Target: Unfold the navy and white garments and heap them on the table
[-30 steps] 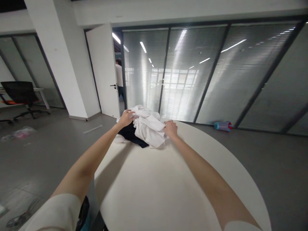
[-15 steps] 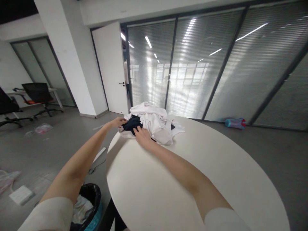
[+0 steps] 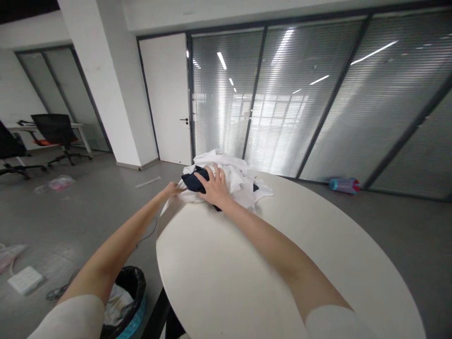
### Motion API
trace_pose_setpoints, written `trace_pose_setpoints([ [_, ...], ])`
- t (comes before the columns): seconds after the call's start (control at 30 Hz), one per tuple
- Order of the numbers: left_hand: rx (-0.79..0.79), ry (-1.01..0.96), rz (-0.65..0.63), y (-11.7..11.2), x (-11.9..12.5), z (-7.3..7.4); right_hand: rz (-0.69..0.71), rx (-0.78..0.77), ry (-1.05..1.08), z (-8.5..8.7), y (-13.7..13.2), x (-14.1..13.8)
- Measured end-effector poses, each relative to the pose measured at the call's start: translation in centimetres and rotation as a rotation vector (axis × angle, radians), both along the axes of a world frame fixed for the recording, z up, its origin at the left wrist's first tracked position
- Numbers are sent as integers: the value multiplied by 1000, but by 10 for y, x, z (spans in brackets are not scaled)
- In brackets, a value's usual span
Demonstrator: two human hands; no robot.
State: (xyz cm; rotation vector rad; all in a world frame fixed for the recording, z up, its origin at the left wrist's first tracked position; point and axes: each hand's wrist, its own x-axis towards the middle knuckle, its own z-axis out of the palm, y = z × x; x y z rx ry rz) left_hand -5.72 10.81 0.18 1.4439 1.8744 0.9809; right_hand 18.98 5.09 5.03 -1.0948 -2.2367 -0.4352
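A crumpled heap of white cloth (image 3: 235,176) lies near the far left edge of the round white table (image 3: 226,263). A dark navy piece of cloth (image 3: 193,182) shows on its near left side. My left hand (image 3: 172,189) is at the heap's left edge, its fingers closed on the white cloth there; the fingertips are partly hidden. On top of the heap, my right hand (image 3: 214,188) presses down with its fingers spread, touching the navy cloth and the white folds. Whether these are one garment or several, I cannot tell.
A bin with a black liner (image 3: 136,282) stands on the floor left of the table. A white box (image 3: 26,280) and plastic wrapping (image 3: 60,182) lie on the floor. A blue-and-red striped cylinder (image 3: 344,185) lies by the glass wall. Office chairs (image 3: 52,129) stand far left.
My right hand has moved up and right onto the heap, its fingers spreading. My left hand has shifted down from the navy cloth to the white edge. The door's gap has narrowed.
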Motion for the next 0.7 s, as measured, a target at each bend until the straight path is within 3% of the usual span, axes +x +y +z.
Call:
trace_pose_setpoints([
  [0.1,8,100,51,1,11,-12,-76,-90,-147,7,12,0],
  [0.2,27,152,92,0,20,-18,-215,-253,-148,6,33,6],
  [0.4,290,91,143,-9,30,-11,-405,-334,143,-6,51,24],
  [0.47,416,21,173,-8,32,0,-462,-340,251,-8,53,28],
  [0.57,570,-90,212,-1,33,30,-532,-337,378,-9,57,35],
  [0.7,832,-515,136,10,38,79,-575,-388,448,-5,61,45],
])
